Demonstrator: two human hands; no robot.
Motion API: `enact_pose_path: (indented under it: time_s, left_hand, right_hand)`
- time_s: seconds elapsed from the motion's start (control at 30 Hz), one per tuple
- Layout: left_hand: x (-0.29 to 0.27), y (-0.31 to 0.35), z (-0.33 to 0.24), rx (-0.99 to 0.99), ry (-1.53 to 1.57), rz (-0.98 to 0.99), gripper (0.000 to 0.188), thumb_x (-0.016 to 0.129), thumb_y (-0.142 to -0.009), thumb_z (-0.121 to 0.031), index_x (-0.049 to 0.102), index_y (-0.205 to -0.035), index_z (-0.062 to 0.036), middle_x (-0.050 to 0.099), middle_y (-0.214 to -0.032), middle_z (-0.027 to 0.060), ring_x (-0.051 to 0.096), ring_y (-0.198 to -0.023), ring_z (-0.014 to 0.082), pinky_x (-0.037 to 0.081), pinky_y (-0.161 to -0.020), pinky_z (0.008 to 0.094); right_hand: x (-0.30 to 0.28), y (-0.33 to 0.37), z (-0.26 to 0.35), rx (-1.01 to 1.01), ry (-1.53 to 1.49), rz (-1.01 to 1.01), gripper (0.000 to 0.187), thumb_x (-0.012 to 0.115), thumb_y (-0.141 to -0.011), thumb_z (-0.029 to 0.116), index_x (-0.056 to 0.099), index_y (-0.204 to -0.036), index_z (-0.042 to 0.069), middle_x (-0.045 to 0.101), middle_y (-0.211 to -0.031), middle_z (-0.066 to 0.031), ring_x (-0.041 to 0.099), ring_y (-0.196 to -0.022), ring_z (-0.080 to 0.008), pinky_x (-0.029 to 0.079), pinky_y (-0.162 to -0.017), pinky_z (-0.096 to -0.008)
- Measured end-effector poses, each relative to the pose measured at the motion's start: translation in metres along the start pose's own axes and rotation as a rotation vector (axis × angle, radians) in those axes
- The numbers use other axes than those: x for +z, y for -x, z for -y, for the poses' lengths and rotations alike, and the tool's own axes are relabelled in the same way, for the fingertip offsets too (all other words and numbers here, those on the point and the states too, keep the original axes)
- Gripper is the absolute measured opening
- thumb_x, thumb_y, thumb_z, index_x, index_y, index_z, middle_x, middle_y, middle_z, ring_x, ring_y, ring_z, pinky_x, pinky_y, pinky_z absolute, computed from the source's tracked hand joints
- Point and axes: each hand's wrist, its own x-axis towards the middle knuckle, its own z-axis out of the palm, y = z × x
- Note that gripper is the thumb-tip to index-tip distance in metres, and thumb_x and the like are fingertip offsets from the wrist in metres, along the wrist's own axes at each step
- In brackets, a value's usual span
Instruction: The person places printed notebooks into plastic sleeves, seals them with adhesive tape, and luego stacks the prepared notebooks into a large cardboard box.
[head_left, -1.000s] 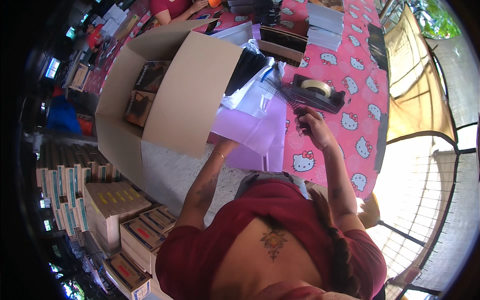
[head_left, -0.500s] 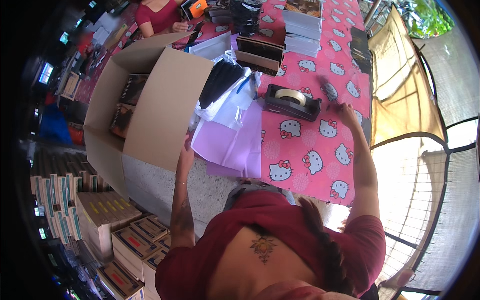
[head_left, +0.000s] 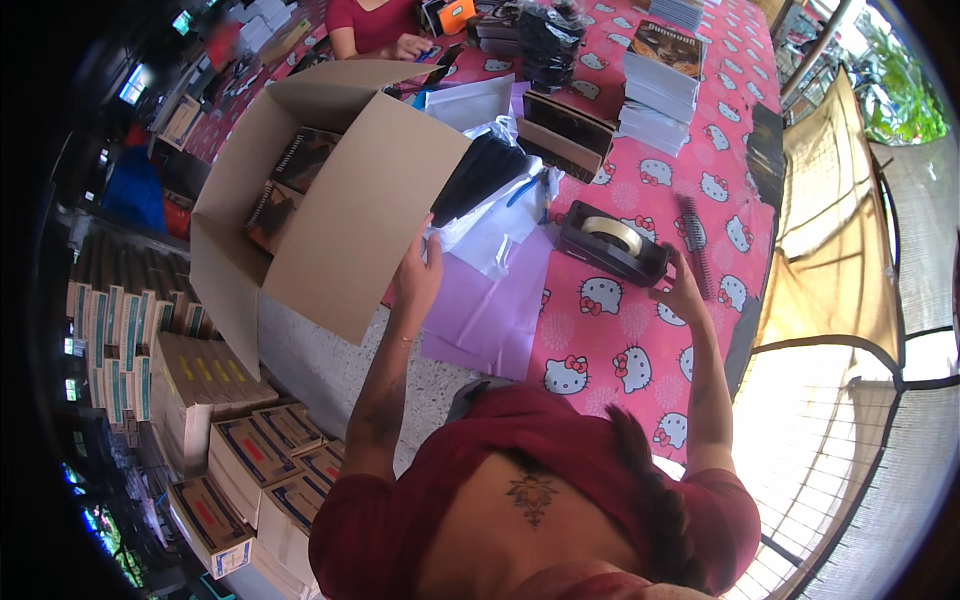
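Note:
My left hand (head_left: pixel 418 272) is beside the front flap of an open cardboard carton (head_left: pixel 370 210), fingers extended along the flap's right edge. In the carton lie spiral-bound books (head_left: pixel 303 160) with dark covers. My right hand (head_left: pixel 683 292) is at the right end of a black tape dispenser (head_left: pixel 612 243), thumb and forefinger apart; whether they touch it, I cannot tell. A roll of tape (head_left: pixel 612 232) sits in the dispenser. Just right of it lies a black bristly, coil-like strip (head_left: pixel 692 240). Purple sheeting (head_left: pixel 485 320) and crumpled clear plastic (head_left: pixel 490 240) lie between my hands.
Beyond the dispenser stand a cardboard tray (head_left: pixel 565 135) and a stack of books (head_left: pixel 660 85) on the pink patterned tablecloth (head_left: pixel 630 320). A co-worker's hand (head_left: pixel 410 46) is at the far side. Packed boxes (head_left: pixel 255 450) are piled on the lower left.
My right hand has moved from the bristly strip's near end to the dispenser's right end. My left hand has risen along the carton flap. The view has shifted.

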Motion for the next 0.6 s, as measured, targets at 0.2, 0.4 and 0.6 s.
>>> enact_pose_path:
  time_s: [0.2,0.4,0.6]
  left_hand:
    - [0.064,-0.084,0.018,0.030,-0.055,0.119,0.038,0.062,-0.093,-0.019,0.059,-0.125,0.0011,0.065,-0.117,0.0204,0.062,-0.111,0.0324,0.047,-0.098,0.0396]
    - [0.099,-0.122,0.002,-0.093,-0.545,0.470,0.085,0.080,-0.073,-0.040,0.044,-0.134,0.0066,0.050,-0.131,0.0255,0.047,-0.127,0.0403,0.043,-0.102,0.0469]
    - [0.132,-0.094,0.013,-0.062,-0.692,0.381,0.091,0.085,-0.064,-0.039,0.043,-0.129,0.0076,0.047,-0.122,0.0207,0.046,-0.117,0.0378,0.044,-0.094,0.0503]
  right_hand:
    - [0.038,-0.006,0.018,-0.021,0.026,-0.269,0.077,0.084,-0.070,0.008,0.047,-0.137,0.006,0.057,-0.129,-0.0152,0.057,-0.121,-0.0280,0.058,-0.091,-0.0389]
    - [0.034,-0.054,0.026,-0.169,0.274,-0.380,0.082,0.087,-0.069,0.021,0.045,-0.138,0.005,0.057,-0.125,-0.0181,0.057,-0.117,-0.0364,0.048,-0.096,-0.0446]
    - [0.131,-0.092,0.154,-0.230,-0.575,-0.058,0.057,0.074,-0.086,0.020,0.050,-0.134,0.001,0.056,-0.124,-0.0157,0.056,-0.117,-0.0270,0.044,-0.100,-0.0409]
